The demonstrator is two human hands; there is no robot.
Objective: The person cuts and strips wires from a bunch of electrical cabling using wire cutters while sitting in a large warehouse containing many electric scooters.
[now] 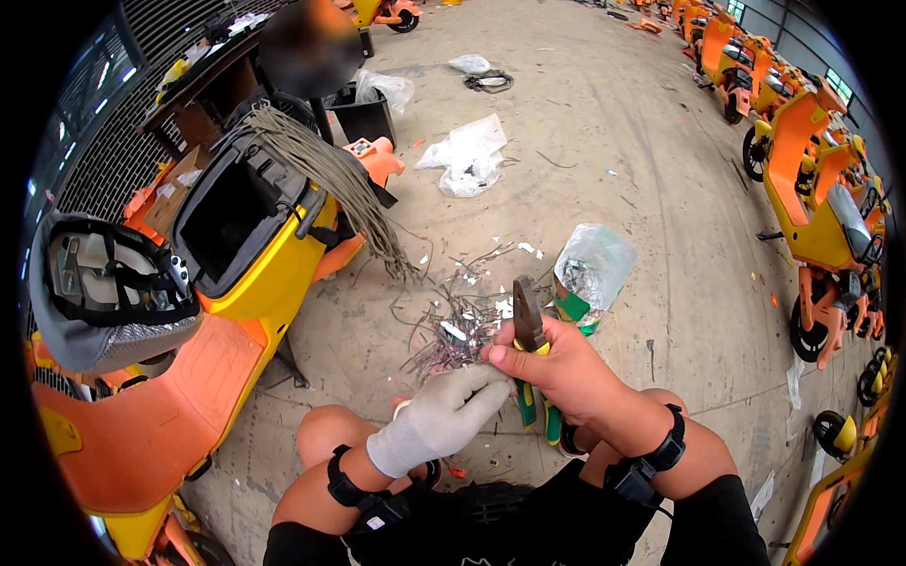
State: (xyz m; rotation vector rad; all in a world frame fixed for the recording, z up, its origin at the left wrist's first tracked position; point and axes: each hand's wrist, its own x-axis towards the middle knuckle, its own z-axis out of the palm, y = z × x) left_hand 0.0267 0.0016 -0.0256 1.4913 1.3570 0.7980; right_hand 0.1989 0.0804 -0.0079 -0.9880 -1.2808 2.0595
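Observation:
My right hand (pixel 557 363), bare, is closed around a pair of pliers (pixel 528 321). Their dark jaws point up and away from me, and the green and yellow handles stick out below the palm. My left hand (pixel 439 420) wears a pale grey glove, its fingers pinched together against the right fingertips. Whatever lies between them is too small to make out. Just beyond both hands, a heap of cut wires (pixel 453 330) with white scraps is spread on the concrete floor.
Right of the heap stands a clear plastic bag (pixel 596 264) with scraps inside. A yellow and orange scooter (pixel 274 292) is close on my left, a bundle of long grey cables (pixel 326 170) draped over it. Farther off lies a white bag (pixel 467 156). More scooters (pixel 793 179) line the right side.

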